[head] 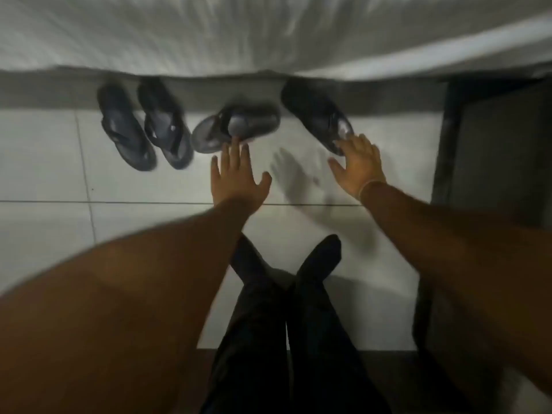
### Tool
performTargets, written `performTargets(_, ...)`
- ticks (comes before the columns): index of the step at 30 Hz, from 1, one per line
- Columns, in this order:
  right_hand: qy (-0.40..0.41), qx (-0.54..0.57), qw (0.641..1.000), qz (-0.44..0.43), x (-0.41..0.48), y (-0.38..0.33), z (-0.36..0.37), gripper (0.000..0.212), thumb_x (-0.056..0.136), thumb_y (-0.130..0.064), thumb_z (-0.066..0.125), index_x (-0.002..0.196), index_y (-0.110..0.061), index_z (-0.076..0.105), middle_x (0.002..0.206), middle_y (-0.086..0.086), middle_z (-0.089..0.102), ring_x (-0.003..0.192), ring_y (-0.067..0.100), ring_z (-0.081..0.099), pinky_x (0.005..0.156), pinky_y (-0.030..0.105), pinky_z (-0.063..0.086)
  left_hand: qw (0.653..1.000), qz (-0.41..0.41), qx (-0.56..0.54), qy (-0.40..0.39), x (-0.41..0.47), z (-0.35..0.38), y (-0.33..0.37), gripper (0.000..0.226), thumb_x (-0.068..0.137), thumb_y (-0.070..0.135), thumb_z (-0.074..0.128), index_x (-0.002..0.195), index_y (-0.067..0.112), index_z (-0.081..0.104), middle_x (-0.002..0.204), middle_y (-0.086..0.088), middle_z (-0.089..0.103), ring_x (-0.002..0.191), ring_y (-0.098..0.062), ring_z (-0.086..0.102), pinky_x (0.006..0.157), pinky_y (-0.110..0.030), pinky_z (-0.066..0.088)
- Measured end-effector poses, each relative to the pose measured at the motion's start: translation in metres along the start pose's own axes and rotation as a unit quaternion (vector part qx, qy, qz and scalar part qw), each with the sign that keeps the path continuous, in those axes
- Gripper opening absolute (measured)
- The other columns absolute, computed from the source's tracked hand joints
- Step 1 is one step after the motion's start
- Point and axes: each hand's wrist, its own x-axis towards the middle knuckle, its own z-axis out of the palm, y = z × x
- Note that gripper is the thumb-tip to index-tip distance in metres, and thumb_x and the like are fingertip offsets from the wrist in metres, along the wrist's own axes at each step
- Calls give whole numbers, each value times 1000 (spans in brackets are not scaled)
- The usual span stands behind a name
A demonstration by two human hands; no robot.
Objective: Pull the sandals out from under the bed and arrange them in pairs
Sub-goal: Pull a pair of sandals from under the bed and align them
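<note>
On the floor (44,162) along the bed (268,34) edge lie four dark sandals. At far left, the left pair (143,127) sits side by side, toes toward you, already matched. Your two hands deal with the other two. Your left hand (236,177) is spread flat, fingers (236,144) released and grasping nothing, tips touching the near edge of the middle sandal (233,127). That sandal lies crosswise, its long axis running left to right, toe pointing left, just beside the left pair. Your right hand (358,162) is also open, fingers splayed, resting on the near toe end of the right sandal (316,115), whose long axis runs near to far with a slant, heel end in the shadow under the bed. These two sandals are apart and lie at different angles. I judge that the coming move depends on turning the middle sandal until it runs parallel to the right one; your left hand is the nearer for that. Motion blur hides finer strap detail.
</note>
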Motion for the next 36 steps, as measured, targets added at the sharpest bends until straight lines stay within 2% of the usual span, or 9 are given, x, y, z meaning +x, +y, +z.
performTargets(7,-42,-60,997,8,107,44,51,77,95,-26,68,165,-27,37,175,21,25,153,53,36,130,56,30,997,-63,-36,26,114,49,-34,99,93,48,67,171,18,16,181,-11,9,165,-36,12,131,-56,13)
performTargets(10,-71,-54,996,14,138,48,62,83,95,-23,67,167,-38,30,179,19,13,157,56,27,132,57,24,997,-79,-15,-1,162,43,-43,94,92,45,64,171,27,16,181,-13,5,166,-42,6,132,-58,7)
performTargets(13,-76,-25,997,6,147,50,72,78,94,-18,66,165,-34,37,180,16,15,157,52,32,132,52,31,996,-90,0,-6,184,48,-55,91,94,56,60,170,36,15,181,-17,-1,165,-47,0,132,-62,3)
performTargets(16,-46,-29,999,7,137,49,81,69,96,-18,63,161,-32,45,175,15,29,141,53,49,123,50,43,994,-101,-29,16,183,61,-56,95,88,63,59,169,40,15,177,-17,16,163,-46,15,131,-60,11)
performTargets(19,-45,-30,999,9,118,43,88,64,100,-24,57,162,-36,44,162,21,43,128,53,57,113,52,51,992,-93,-69,-46,172,69,-49,105,80,63,69,167,49,13,168,-18,30,152,-49,34,126,-56,29)
performTargets(24,-84,6,996,21,82,45,99,64,105,-30,52,166,-41,35,163,18,42,134,50,57,115,52,49,994,-42,-48,-89,142,99,-19,93,83,41,77,161,40,27,143,-19,41,121,-50,57,103,-54,53)
performTargets(28,-100,9,995,27,65,52,116,71,106,-23,51,169,-42,24,169,17,33,134,52,58,116,52,49,991,-35,-83,-97,122,123,4,69,100,51,61,159,34,32,141,-20,43,115,-50,63,103,-57,55)
performTargets(31,-101,13,994,30,56,61,126,73,106,-21,51,169,-43,21,169,16,33,133,51,58,116,53,49,986,-17,-133,-101,107,140,19,58,102,56,57,152,31,41,138,-20,45,113,-50,64,102,-60,56)
performTargets(36,-96,27,995,26,45,74,134,77,103,-18,57,169,-39,25,166,15,35,133,49,58,116,53,50,972,-3,-181,-152,99,161,42,67,96,42,66,157,36,40,145,-19,44,121,-53,60,107,-58,55)
